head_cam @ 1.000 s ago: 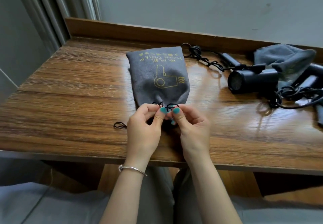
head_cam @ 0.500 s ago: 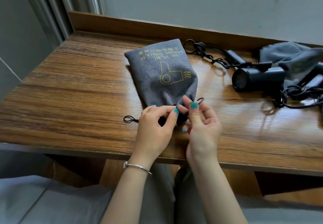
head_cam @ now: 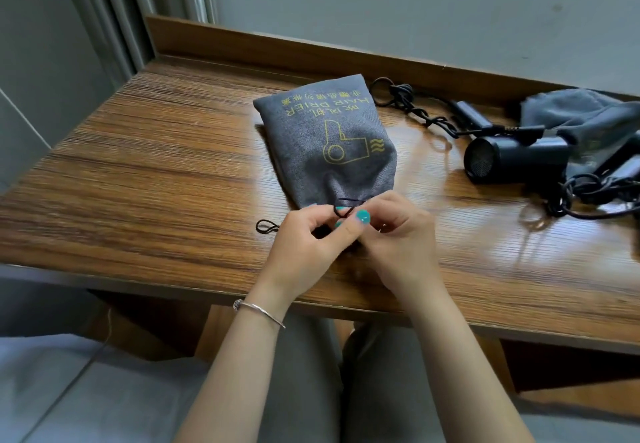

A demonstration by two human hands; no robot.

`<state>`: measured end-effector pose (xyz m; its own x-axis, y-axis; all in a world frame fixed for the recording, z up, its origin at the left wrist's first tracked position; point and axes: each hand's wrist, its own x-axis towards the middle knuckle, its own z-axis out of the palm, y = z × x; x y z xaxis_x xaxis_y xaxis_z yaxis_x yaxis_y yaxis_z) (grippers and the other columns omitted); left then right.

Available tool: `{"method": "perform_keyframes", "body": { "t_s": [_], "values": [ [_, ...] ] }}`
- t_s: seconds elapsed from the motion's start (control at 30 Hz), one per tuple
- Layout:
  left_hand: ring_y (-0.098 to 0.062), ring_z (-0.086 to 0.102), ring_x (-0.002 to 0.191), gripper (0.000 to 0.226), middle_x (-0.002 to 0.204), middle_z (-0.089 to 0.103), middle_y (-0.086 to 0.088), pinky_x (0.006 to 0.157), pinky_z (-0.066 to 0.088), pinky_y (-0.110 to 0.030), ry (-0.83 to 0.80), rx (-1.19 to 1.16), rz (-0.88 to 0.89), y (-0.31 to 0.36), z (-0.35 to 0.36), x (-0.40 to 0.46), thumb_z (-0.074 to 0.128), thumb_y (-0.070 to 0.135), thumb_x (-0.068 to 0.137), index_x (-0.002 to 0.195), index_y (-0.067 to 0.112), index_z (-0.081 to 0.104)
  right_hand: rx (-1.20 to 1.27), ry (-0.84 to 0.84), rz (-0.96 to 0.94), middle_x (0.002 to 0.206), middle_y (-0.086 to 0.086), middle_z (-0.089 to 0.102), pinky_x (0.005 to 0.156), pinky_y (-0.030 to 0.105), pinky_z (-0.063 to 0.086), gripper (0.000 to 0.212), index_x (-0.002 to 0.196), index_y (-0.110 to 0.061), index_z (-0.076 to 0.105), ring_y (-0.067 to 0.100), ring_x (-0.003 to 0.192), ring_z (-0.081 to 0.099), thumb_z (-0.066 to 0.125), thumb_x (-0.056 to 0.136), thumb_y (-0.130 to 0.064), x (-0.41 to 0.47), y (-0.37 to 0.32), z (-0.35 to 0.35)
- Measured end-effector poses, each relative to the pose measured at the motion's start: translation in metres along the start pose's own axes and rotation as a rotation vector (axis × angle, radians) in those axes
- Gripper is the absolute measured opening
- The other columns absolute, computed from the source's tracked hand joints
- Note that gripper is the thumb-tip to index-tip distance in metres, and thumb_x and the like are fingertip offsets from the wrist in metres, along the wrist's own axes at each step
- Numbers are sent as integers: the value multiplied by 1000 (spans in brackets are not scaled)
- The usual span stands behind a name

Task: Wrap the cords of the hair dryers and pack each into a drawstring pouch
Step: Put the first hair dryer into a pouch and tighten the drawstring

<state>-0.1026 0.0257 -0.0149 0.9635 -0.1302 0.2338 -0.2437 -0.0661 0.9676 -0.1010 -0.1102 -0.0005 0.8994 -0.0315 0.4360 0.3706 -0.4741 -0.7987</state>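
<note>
The grey drawstring pouch (head_cam: 329, 145) lies flat on the wooden desk (head_cam: 156, 179), its gathered mouth toward the person. The left hand (head_cam: 304, 245) and the right hand (head_cam: 398, 235) meet at this mouth; the fingers of both pinch the black drawstring (head_cam: 341, 212). A black hair dryer (head_cam: 512, 158) with loose cord lies to the right

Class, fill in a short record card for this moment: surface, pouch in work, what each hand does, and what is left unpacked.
surface: wooden table
pouch in work: grey pouch, yellow hair-dryer print, lying flat
left hand: pinches the black drawstring at the pouch mouth
right hand: pinches the same drawstring
unpacked: black hair dryer, cord loose, beside a second grey pouch
</note>
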Motion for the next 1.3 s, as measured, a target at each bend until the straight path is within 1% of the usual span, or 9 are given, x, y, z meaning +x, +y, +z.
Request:
{"method": "perform_keyframes", "body": {
  "t_s": [0.1,0.23,0.37,0.5,0.6,0.7,1.0,1.1,1.3],
  "values": [
    [-12,51,67,44,63,59,-10,67,43,-35,54,5,-42,-2,1,2,62,49,85,66,10,68,-105,-3,-59,63,-5,65,57,29,49,11,73,-22,71,8,58,59,74,68,-13,0,-5,1],
    [-11,58,69,32,66,66,-5,71,47,-25,61,-172,-116,-1,-3,4,57,22,95,74,5,74,22,26,54,62,-5,63,58,32,54,45,78,-29,47,11,57,65,84,63,-10,-2,-9,-1],
    [-5,66,77,29,75,73,3,73,49,-15,146,-312,-188,5,3,3,52,9,98,88,-10,71,33,82,1,69,6,61,57,43,53,32,70,-26,50,24,62,65,80,66,-36,-3,-5,2],
    [-18,68,105,23,101,75,-10,93,50,-25,109,-414,-211,2,-3,4,57,18,94,96,8,77,142,63,130,75,6,70,64,43,56,26,72,-21,68,17,64,69,76,70,-46,-8,-5,9],
    [-33,58,116,52,109,67,-25,107,41,-39,51,-314,-157,-4,-6,5,58,39,80,100,-8,71,261,56,231,68,4,73,67,38,53,15,71,-17,74,16,62,66,80,76,-30,-8,-8,9],
    [-23,55,111,62,110,62,-27,102,39,-24,14,-213,-126,-6,-6,6,53,46,76,94,-12,67,358,52,293,63,2,71,66,28,49,6,74,-12,75,10,61,58,76,80,-13,-7,-11,5],
    [-2,61,99,42,91,74,11,113,25,-28,102,56,42,-9,0,1,42,45,86,68,29,76,386,-1,78,93,1,56,70,18,48,26,74,-30,70,3,73,60,68,79,-5,-9,-2,-5],
    [-10,57,102,34,94,72,2,107,35,-47,228,221,92,-13,-1,0,41,43,91,80,37,73,151,-257,-79,96,-3,56,74,13,41,24,86,-34,72,3,83,56,69,79,-11,-11,4,-16],
    [-22,49,118,34,109,67,6,109,28,-34,198,376,36,-17,3,-3,34,55,91,100,48,66,-176,-426,-243,91,-20,58,68,8,39,13,86,-16,78,-5,81,57,68,83,-24,3,6,-37]
  ]
}}
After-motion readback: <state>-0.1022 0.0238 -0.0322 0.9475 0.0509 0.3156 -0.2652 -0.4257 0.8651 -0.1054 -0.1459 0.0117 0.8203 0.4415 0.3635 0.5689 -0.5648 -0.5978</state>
